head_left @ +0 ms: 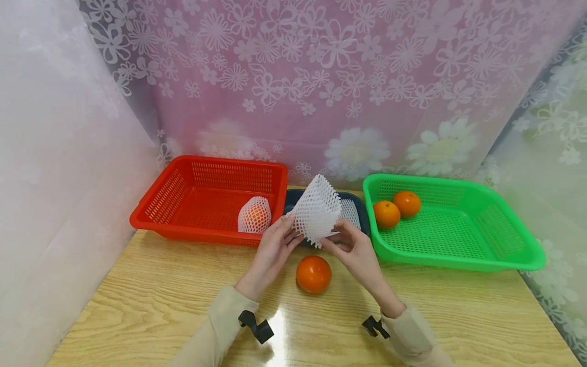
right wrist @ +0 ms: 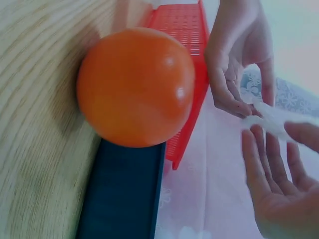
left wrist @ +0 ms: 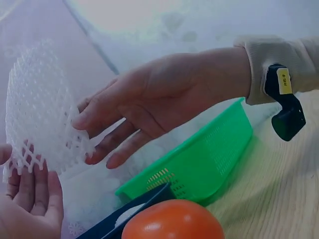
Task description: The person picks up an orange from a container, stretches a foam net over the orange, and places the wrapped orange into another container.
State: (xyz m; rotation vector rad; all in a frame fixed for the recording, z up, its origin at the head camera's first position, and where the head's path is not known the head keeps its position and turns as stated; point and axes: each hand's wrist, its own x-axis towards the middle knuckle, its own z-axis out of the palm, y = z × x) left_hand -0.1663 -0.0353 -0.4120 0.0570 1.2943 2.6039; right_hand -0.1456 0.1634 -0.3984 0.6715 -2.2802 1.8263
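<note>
A white foam fruit net (head_left: pixel 317 211) is held up between both hands, its narrow end upward. My left hand (head_left: pixel 274 250) pinches its lower left edge; in the left wrist view several fingertips show through the mesh (left wrist: pixel 40 114). My right hand (head_left: pixel 355 252) holds the lower right edge between thumb and fingers. On the table just below the hands sits a bare orange (head_left: pixel 314 274), touched by neither hand. It looms large in the right wrist view, where the right hand (right wrist: pixel 286 199) and left hand (right wrist: pixel 239 59) meet at the net.
At left, a red basket (head_left: pixel 160 227) holds one orange in a foam net (head_left: pixel 254 215). Behind the hands stands a dark blue tray (head_left: pixel 364 216) with more white netting (head_left: pixel 350 211). A green basket (head_left: pixel 458 262) at right holds two bare oranges (head_left: pixel 387 214).
</note>
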